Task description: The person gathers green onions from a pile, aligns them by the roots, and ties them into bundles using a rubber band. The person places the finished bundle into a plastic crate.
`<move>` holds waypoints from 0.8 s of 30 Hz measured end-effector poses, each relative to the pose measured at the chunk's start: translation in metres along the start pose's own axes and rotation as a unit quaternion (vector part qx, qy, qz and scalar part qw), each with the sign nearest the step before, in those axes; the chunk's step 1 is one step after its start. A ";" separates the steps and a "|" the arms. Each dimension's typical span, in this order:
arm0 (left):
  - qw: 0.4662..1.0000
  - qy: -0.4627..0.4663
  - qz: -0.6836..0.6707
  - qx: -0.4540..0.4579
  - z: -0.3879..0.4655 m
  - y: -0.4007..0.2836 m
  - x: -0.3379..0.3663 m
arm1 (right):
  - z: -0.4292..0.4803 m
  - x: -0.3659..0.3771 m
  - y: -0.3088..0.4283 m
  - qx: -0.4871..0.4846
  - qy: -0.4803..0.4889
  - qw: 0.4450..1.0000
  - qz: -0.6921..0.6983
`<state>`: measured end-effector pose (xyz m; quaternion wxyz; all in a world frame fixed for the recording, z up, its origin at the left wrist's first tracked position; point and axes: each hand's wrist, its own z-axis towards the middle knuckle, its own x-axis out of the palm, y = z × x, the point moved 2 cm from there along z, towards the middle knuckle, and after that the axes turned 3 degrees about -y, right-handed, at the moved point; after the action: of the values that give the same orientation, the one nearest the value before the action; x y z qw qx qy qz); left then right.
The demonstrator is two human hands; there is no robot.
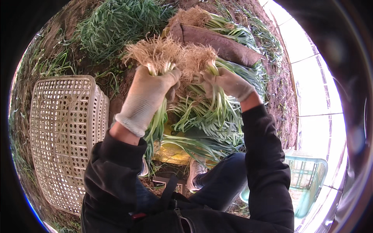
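My left hand (153, 87), in a pale knitted work glove, is closed around a thick bunch of green-leaved plants with white stems and brown roots (158, 52). The roots point away from me and the leaves hang below the fist. My right hand (225, 83), gloved alike, grips a smaller bunch of the same plants (217, 99), its roots touching or very near those of the left bunch. Beneath both hands lies a pile of these leafy plants (224, 125), partly on a yellow sheet (172, 151).
A white perforated plastic crate (62, 128) lies at the left. A pale green crate (309, 174) stands at the lower right. Cut greens (116, 26) are heaped at the far left on bare soil. A brown cloth or mat (221, 43) lies over plants at the back, near a translucent sheet wall (314, 87).
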<state>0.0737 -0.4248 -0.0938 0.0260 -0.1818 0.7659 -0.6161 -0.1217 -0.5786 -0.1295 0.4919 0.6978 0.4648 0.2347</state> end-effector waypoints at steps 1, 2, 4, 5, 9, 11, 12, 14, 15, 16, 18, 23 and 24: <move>0.999 0.008 0.046 -0.002 0.003 0.001 0.004 | -0.013 0.008 0.013 0.001 -0.020 1.000 -0.010; 0.999 0.004 0.034 -0.001 0.003 0.003 0.011 | -0.029 0.017 0.023 0.000 -0.068 0.998 0.016; 1.000 0.008 0.021 0.010 0.003 0.005 0.022 | -0.051 0.038 0.043 0.008 -0.074 0.997 0.003; 0.996 0.062 -0.022 0.066 0.001 0.004 0.028 | -0.062 0.049 0.053 -0.024 -0.041 0.999 0.022; 0.978 0.088 -0.077 0.173 -0.007 0.003 0.036 | -0.084 0.082 0.060 -0.048 -0.079 0.993 0.068; 0.978 0.092 -0.105 0.152 -0.012 0.004 0.036 | -0.091 0.091 0.051 -0.077 -0.071 0.972 0.211; 0.978 0.095 -0.119 0.142 -0.014 0.003 0.035 | -0.092 0.091 0.043 -0.064 -0.080 0.957 0.271; 0.992 0.046 -0.053 0.108 -0.014 -0.002 0.032 | -0.090 0.088 0.031 -0.099 -0.018 0.932 0.347; 0.998 -0.006 0.039 0.052 -0.012 -0.004 0.028 | -0.090 0.085 0.025 -0.093 -0.008 0.921 0.377; 0.996 -0.049 0.023 0.073 -0.011 -0.010 0.024 | -0.090 0.079 0.018 -0.092 -0.054 0.933 0.343; 0.995 -0.094 0.003 0.024 -0.009 -0.014 0.020 | -0.087 0.073 0.010 -0.095 -0.061 0.926 0.360; 0.991 0.022 0.027 0.128 -0.011 0.007 0.048 | -0.083 0.073 0.006 -0.106 -0.072 0.929 0.347; 0.993 0.019 0.014 0.113 -0.010 0.012 0.049 | -0.083 0.074 0.006 -0.104 -0.079 0.934 0.333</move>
<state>0.0221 -0.4288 -0.0939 0.0403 -0.1550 0.6944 -0.7015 -0.1507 -0.4753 -0.0993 0.4904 0.7740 0.1387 0.3758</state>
